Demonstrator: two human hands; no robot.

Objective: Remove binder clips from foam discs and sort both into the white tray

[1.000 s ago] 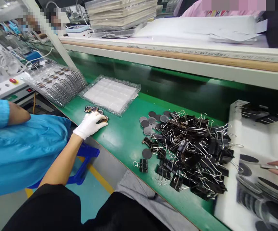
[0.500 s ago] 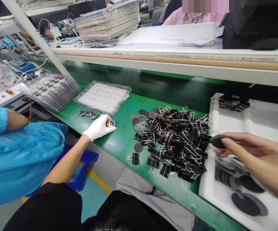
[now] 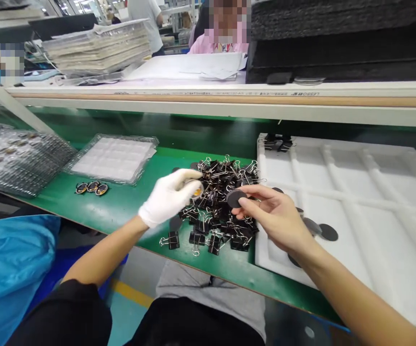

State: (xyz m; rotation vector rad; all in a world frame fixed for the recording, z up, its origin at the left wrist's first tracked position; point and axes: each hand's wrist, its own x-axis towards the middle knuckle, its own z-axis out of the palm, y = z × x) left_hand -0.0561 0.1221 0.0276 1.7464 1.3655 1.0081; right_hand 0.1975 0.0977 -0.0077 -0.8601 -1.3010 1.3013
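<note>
My left hand, in a white glove, holds a small round metal-rimmed part with an orange-yellow inside. Between the thumb and fingers of my bare right hand is a dark grey disc. Both hands are over a heap of black binder clips, a short gap apart. Three similar round parts lie in a row on the green table to the left. More dark discs rest in the white foam tray, partly behind my right arm.
A clear plastic tray with white inserts lies behind the round parts. Stacked clear trays stand at the far left, near a blue garment. A shelf edge crosses above the table. Beyond it is a person in pink.
The view has turned right. My left hand has brought the round part over the clips, and my right hand has carried the disc from the foam tray towards it.
</note>
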